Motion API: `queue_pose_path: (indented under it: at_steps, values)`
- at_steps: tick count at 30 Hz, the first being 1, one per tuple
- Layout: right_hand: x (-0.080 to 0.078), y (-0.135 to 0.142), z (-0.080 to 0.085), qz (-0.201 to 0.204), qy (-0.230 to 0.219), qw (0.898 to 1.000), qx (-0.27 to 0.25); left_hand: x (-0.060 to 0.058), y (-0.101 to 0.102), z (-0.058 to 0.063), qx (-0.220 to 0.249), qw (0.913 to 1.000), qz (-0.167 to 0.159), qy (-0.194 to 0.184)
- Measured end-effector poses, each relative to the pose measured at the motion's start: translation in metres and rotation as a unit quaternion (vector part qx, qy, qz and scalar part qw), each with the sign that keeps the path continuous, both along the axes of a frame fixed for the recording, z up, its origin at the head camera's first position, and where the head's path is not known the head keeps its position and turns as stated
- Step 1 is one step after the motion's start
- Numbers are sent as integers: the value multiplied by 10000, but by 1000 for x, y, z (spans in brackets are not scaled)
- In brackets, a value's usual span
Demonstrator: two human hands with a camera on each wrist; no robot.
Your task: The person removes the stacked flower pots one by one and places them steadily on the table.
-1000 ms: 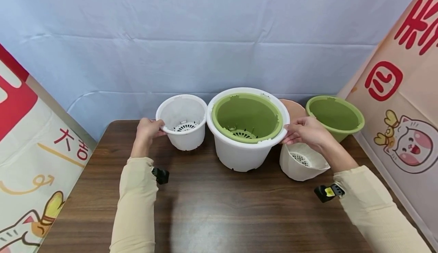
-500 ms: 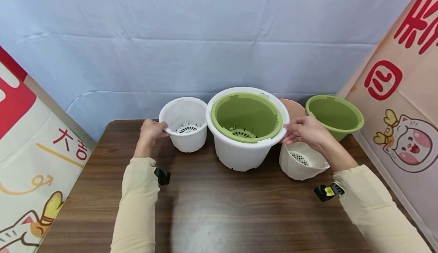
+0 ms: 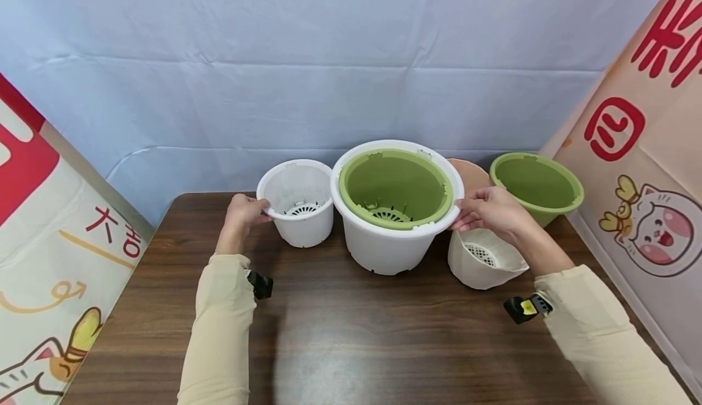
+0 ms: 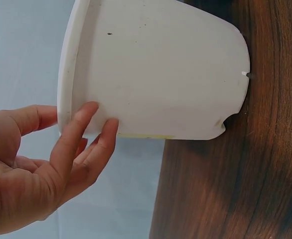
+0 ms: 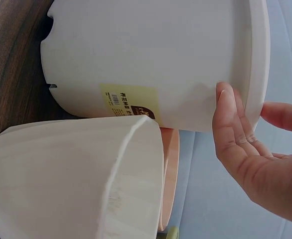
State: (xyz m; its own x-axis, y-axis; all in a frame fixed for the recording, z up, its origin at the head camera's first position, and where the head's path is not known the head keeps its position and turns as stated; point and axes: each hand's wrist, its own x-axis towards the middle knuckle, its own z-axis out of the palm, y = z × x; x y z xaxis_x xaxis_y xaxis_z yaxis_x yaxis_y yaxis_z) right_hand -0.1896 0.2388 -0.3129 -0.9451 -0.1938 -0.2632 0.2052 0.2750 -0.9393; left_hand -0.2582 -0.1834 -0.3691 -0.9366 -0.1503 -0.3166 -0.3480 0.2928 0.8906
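Observation:
A small white flowerpot (image 3: 303, 228) with a slotted base stands upright at the left of the row. My left hand (image 3: 244, 212) pinches its left rim, thumb on the rim and fingers under it against the wall, as the left wrist view shows. Right beside it is a large white flowerpot (image 3: 384, 250) with a green flowerpot (image 3: 397, 183) nested inside. My right hand (image 3: 490, 211) pinches the large pot's right rim. In the right wrist view, a yellow label (image 5: 131, 103) shows on the large pot's wall, below my fingers (image 5: 228, 119).
A cream faceted pot (image 3: 482, 271) stands under my right hand, with a peach pot (image 3: 470, 173) behind it. Farther right is another green pot (image 3: 537, 186). All are on a dark wooden table (image 3: 351, 338), before a pale cloth backdrop (image 3: 274, 58).
My left hand has moved the small white pot slightly right and toward me, closer to the large pot. My right hand and the large pot have stayed almost still.

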Motion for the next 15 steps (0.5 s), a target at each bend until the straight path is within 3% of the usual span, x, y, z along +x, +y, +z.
queue_pose_path:
  at_steps: [9,15]
  values:
    - [1,-1,0,-18,10,10000,6,1,-1,4,333,9987,381,27]
    - [0,0,-2,26,47,10000,-42,5,1,15,-554,9961,642,240]
